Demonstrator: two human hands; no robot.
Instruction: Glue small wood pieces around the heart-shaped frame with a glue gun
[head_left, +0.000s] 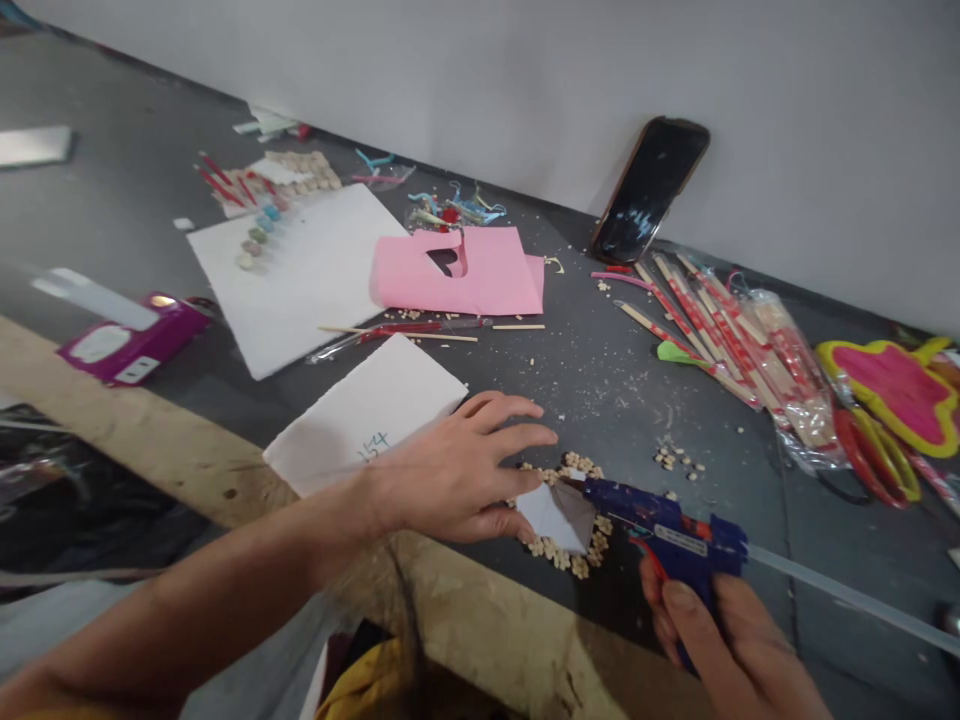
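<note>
My right hand (724, 640) is wrapped around the handle of a blue hot glue gun (667, 525), and a long translucent glue stick (847, 590) runs out of its back. The gun's nozzle is over the upper edge of a white paper piece (559, 515). Small flower-shaped wooden pieces (551, 552) form a ring around that paper. My left hand (457, 470) reaches in from the left, palm down with fingers spread. Its thumb and a fingertip rest at the ring's left edge; whether they press on it is hard to tell.
A blank white sheet (300, 270), pink paper (487, 270) and a marked white card (360, 420) lie beyond my left hand. A phone (649, 190) leans on the wall. Wrapped sticks (720, 320) and scissors (874, 455) are at right, a purple box (135, 340) at left.
</note>
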